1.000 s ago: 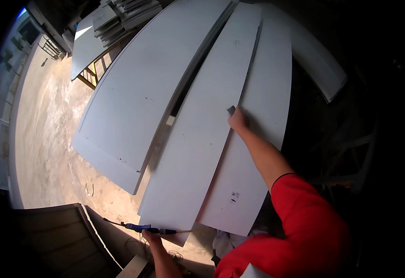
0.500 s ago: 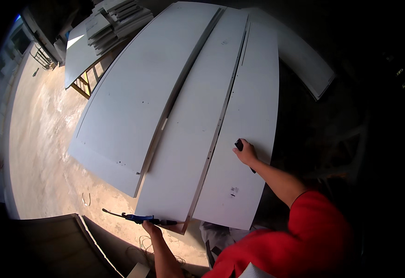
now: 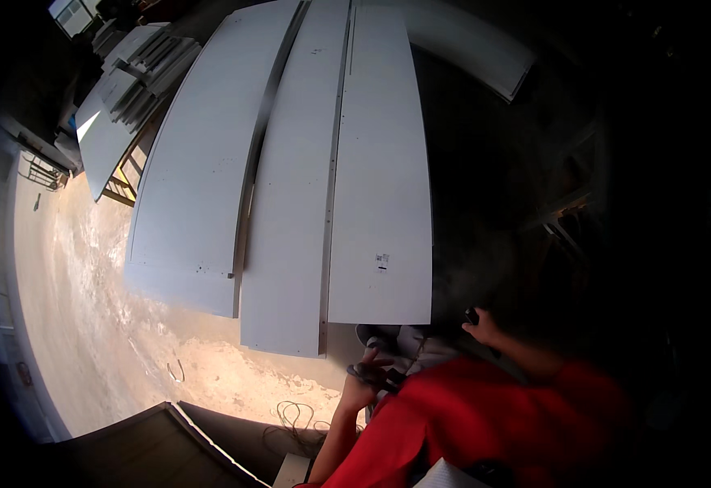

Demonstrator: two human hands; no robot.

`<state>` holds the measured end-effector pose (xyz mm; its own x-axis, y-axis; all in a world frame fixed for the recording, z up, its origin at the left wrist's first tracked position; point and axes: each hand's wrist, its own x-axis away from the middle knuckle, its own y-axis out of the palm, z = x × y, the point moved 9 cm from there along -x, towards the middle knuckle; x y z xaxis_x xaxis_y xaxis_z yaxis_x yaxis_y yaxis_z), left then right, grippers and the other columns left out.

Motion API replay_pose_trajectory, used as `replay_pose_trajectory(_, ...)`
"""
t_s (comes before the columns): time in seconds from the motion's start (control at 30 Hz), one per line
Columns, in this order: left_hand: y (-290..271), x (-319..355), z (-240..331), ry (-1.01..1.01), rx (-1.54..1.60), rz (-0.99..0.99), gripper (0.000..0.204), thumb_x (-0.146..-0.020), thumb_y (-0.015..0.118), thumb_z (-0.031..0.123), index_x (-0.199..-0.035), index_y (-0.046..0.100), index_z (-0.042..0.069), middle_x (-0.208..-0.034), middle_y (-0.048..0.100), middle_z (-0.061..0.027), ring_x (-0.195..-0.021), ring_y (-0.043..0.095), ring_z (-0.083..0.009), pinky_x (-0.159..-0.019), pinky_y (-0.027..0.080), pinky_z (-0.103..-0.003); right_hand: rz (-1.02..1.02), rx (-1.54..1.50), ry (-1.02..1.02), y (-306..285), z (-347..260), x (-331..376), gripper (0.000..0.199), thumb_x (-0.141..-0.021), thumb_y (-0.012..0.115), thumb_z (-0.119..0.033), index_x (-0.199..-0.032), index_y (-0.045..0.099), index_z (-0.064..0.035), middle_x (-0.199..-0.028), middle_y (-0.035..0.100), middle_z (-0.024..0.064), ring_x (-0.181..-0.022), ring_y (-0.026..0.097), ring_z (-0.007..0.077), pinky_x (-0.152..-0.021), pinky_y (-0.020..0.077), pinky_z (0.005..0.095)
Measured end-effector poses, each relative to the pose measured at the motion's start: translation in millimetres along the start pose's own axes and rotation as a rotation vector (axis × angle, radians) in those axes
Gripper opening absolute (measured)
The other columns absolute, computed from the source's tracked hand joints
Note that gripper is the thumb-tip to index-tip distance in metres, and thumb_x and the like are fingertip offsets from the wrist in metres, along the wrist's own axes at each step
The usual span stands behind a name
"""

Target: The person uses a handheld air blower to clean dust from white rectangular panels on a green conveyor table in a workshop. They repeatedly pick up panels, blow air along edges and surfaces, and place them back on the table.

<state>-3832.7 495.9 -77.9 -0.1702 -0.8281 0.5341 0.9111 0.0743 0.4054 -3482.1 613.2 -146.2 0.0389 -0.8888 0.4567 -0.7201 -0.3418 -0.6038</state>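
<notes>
My left hand (image 3: 358, 396) is low in front of my body, closed round a dark tool, the air blow gun (image 3: 365, 374) with a thin nozzle seen a moment earlier. Its outline is hard to make out against my clothes. My right hand (image 3: 482, 328) grips a black handled object (image 3: 471, 315) just off the near right corner of the right-hand panel; its kind cannot be told. Three long white panels lie side by side ahead of me: right (image 3: 380, 187), middle (image 3: 290, 220) and left (image 3: 193, 179). Neither hand touches them.
Stacked pale pieces (image 3: 148, 81) rest on a board on a yellow stand (image 3: 123, 183) at the far left. Another white panel (image 3: 473, 49) lies far right. Thin hose or cord (image 3: 294, 415) coils on the floor (image 3: 209, 350), near a dark board (image 3: 144, 447). Dark shadow fills the right.
My left hand has drawn back from the middle panel's near end toward my body with the blow gun. My right hand has left the right panel, moving nearer and right. The view has shifted.
</notes>
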Motion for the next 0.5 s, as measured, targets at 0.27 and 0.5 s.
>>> replay_pose_trajectory(0.27,133.8,2.0,-36.8,-0.532,0.014,-0.637,0.055,-0.087,0.061,0.003,-0.137,0.038,0.003,-0.115,0.064,-0.0101,-0.102,0.061,-0.0181,-0.09,0.048,-0.031,0.085,-0.312,0.45,-72.2,141.9,113.6,0.065,-0.08,0.077,-0.034,-0.127,0.052,0.0012,-0.117,0.06,0.0146,-0.105,0.059,0.0243,-0.088,0.0474,0.0385)
replay_pose_trajectory(0.5,402.2,-75.0,-50.6,0.043,-0.835,-0.724,0.025,-0.09,0.058,0.008,-0.111,0.066,-0.002,-0.089,0.07,-0.0063,-0.076,0.065,-0.0146,-0.069,0.052,-0.029,0.352,-0.827,0.606,-115.5,328.9,271.8,0.041,-0.078,0.078,-0.031,-0.099,0.066,0.0026,-0.083,0.067,0.0126,-0.072,0.064,0.0227,-0.064,0.0514,0.0387)
